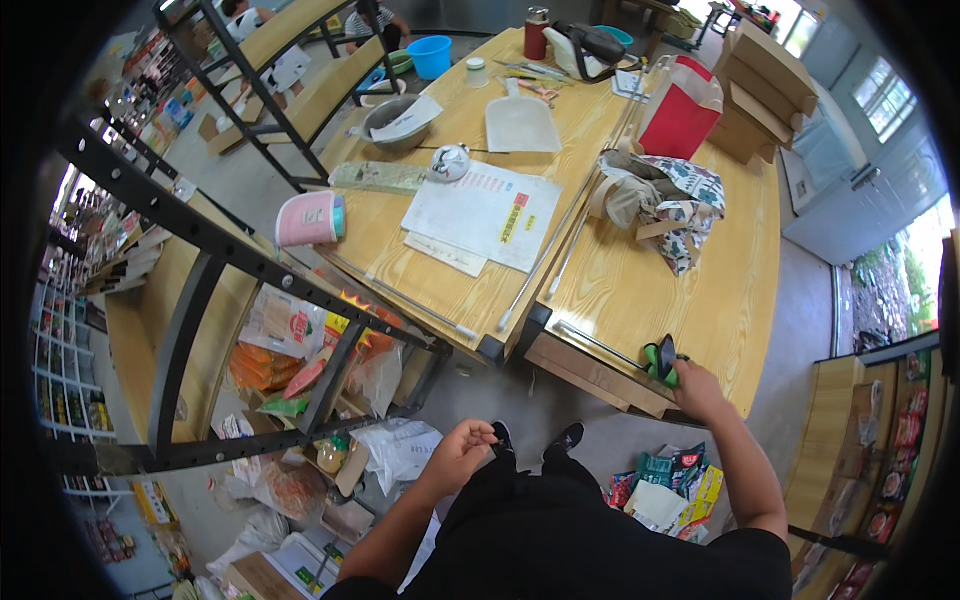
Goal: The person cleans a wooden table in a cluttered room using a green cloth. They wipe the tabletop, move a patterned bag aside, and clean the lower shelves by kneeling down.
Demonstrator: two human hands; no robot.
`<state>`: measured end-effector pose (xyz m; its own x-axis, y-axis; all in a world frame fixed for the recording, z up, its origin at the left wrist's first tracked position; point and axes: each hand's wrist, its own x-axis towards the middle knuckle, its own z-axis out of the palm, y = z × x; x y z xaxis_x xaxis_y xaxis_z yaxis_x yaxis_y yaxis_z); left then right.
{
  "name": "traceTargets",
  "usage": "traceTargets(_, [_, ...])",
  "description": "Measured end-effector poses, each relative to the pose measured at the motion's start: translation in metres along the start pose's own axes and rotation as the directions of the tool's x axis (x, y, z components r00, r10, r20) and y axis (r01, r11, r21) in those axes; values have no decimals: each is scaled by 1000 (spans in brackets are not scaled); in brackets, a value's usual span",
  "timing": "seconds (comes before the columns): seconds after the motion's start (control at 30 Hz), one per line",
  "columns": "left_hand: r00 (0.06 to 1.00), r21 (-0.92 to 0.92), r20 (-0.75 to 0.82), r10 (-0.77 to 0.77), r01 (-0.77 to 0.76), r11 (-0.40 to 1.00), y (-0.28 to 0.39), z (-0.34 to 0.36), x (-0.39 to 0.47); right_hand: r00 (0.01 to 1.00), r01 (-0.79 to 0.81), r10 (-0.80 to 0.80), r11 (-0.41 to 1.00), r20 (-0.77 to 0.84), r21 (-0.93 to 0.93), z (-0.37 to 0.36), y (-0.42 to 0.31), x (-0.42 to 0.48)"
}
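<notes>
My right hand (699, 386) grips a small green and black hand-held object (661, 360), whose exact kind I cannot make out. It sits at the near edge of the right-hand wood-grain table (731, 315), by the end of a thin metal rod (600, 345). My left hand (463, 453) hovers in front of my body with its fingers loosely curled; whether something small is between them is unclear. Ahead on the right table lies a crumpled floral cloth bag (686, 210). White printed sheets (480, 214) lie on the left table (431, 292).
A black metal shelf frame (247, 262) stands close on my left, with bagged goods (289, 352) behind it. Colourful packets (682, 487) lie on the floor to the right. A dustpan (521, 124), red paper bag (679, 109) and cardboard boxes (765, 97) are farther off. People sit beyond the shelves.
</notes>
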<state>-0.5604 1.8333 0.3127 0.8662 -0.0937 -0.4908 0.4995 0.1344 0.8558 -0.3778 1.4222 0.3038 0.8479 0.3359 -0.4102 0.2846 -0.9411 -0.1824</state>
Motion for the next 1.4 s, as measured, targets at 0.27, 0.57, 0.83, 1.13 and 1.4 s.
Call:
traceTargets(0.27, [977,-120,-99,190,-202,972,11,-28,51,996,62,-77,330,-38,942,-22,-63,62])
traceTargets(0.57, [950,-700,-309,-49,-192,688,81,-64,221,995,71,-71,22,-69,997,-65,-81,168])
traceTargets(0.83, [870,-367,-479,119,-322,873,143,-47,312,940,322,-320,718,-119,617,-143,-47,269])
traceTargets(1.13, [900,-24,-395,185,-212,977,113,-25,342,908,377,-375,926,-190,-24,-45,-53,232])
traceTargets(1.4, [950,248,-227,213,-155,956,96,6,327,662,703,-681,709,-314,-54,40,35,158])
